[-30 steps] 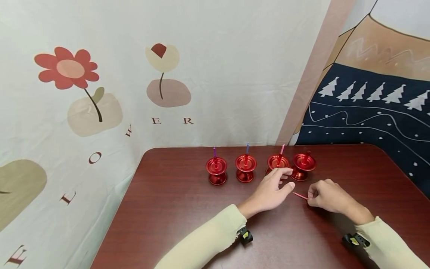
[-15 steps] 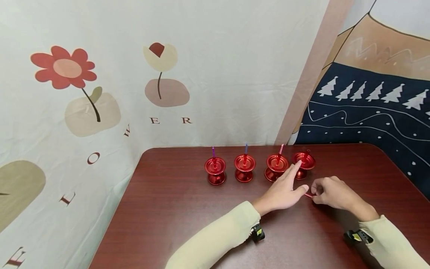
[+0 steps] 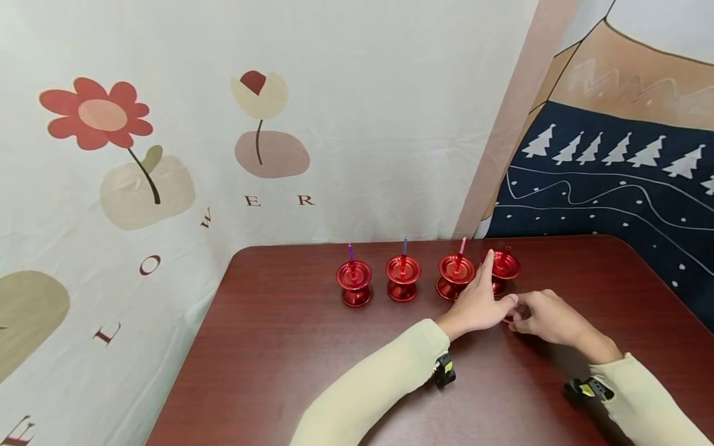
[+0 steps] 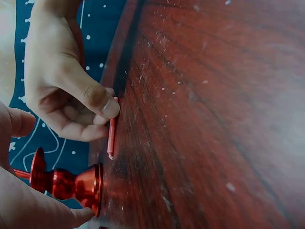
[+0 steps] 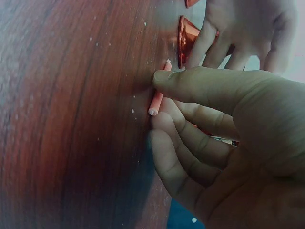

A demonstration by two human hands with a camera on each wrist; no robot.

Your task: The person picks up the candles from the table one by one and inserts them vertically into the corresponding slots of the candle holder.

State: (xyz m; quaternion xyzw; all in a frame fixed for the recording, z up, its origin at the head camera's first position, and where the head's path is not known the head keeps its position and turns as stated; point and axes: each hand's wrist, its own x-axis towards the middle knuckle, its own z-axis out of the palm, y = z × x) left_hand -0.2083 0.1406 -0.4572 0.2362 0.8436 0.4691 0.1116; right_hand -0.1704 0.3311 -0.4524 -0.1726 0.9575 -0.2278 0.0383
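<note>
In the right wrist view, my right hand point(image 5: 248, 114) pinches a small red-pink candle point(image 5: 157, 102) between thumb and fingertips, low by the tabletop. My left hand point(image 3: 481, 305) reaches to the rightmost red metal candle holder point(image 3: 506, 266), fingers extended and covering part of it. In the left wrist view, this holder point(image 4: 64, 183) stands between the left thumb and a finger; whether they touch it is unclear. The two hands are close together in the head view, and the candle is mostly hidden there. A red stub rises from the rightmost holder's dish.
Three more red holders stand in a row to the left: one with a purple candle point(image 3: 351, 251), one with a blue candle point(image 3: 405, 245), one with a pink candle point(image 3: 462, 245). The brown table point(image 3: 268, 347) meets a printed cloth wall point(image 3: 379, 155) behind.
My left hand has moved right, from beside the pink-candle holder to the rightmost one, its fingers straightening. My right hand keeps pinching the candle and has shifted only slightly.
</note>
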